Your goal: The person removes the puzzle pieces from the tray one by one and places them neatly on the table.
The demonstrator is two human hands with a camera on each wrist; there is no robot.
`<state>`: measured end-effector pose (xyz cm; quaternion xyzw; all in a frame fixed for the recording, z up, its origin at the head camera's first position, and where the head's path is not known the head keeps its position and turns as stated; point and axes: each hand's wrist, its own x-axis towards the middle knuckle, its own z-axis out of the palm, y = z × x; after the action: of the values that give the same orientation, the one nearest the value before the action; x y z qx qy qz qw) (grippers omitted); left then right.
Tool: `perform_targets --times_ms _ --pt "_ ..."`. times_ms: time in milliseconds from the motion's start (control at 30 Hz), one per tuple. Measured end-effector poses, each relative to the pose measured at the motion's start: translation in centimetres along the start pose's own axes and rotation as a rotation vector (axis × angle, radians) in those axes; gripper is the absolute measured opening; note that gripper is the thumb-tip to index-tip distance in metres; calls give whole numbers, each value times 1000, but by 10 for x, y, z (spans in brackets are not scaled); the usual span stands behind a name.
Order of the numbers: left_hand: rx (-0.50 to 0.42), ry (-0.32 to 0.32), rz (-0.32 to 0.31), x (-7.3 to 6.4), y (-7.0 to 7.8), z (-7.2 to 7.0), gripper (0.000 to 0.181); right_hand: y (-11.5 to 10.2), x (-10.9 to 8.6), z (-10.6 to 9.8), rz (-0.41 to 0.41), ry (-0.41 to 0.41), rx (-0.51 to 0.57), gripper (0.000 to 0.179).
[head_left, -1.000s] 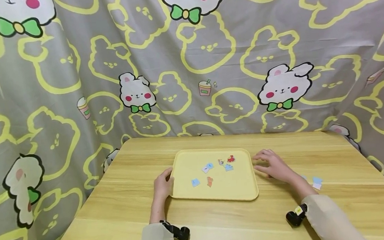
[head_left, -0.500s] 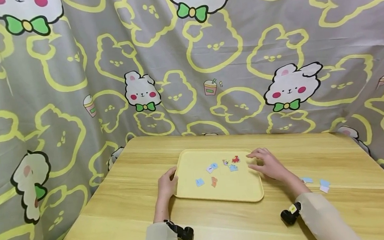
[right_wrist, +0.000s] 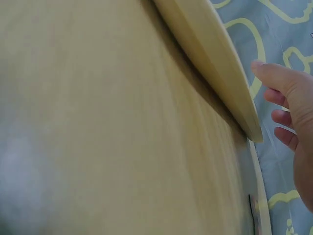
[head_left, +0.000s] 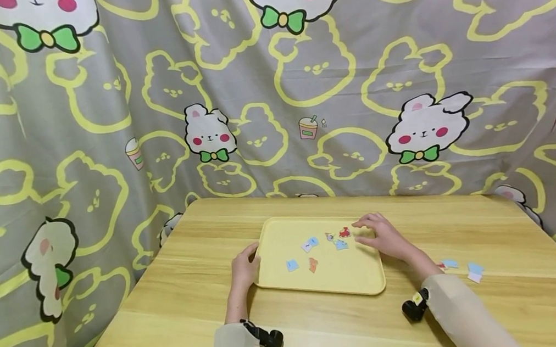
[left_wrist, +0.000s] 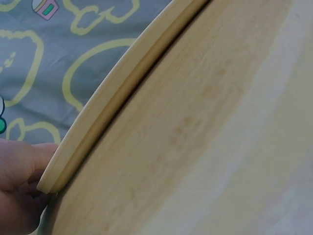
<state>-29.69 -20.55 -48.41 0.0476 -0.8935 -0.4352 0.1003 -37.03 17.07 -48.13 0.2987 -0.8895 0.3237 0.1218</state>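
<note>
A pale yellow tray (head_left: 312,286) lies on the wooden table with several small flat pieces on it. Among them are a red piece (head_left: 345,232), a brown piece (head_left: 313,264) and a blue square (head_left: 292,265). My left hand (head_left: 245,267) grips the tray's left rim; in the left wrist view its thumb (left_wrist: 41,152) lies against the edge. Over the right rim hovers my right hand (head_left: 382,237), thumb and fingers apart and nothing between them, close to the red piece. The right wrist view shows that hand (right_wrist: 298,107) above the rim. Any print on the pieces is too small to read.
On the table (head_left: 171,315) right of the tray lie more small pieces, including a blue-and-white one (head_left: 475,272) and a blue one (head_left: 449,264) by my right forearm. A patterned grey curtain (head_left: 250,87) hangs behind and along the sides.
My right hand has moved from beside the tray's right edge leftward over its rim, toward the red piece. The left hand stays at the left rim. The head view has shifted slightly.
</note>
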Motion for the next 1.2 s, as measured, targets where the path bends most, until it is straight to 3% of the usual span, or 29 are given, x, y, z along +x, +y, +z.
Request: perform_targets --times_ms 400,933,1200 --pt "-23 12 -8 2 -2 -2 42 -5 13 2 -17 -31 -15 38" --pt "-5 3 -10 0 -5 0 41 -8 26 3 -51 -145 -168 42" --pt "1 10 -4 0 -3 -1 41 -3 33 7 -82 -161 -230 40"
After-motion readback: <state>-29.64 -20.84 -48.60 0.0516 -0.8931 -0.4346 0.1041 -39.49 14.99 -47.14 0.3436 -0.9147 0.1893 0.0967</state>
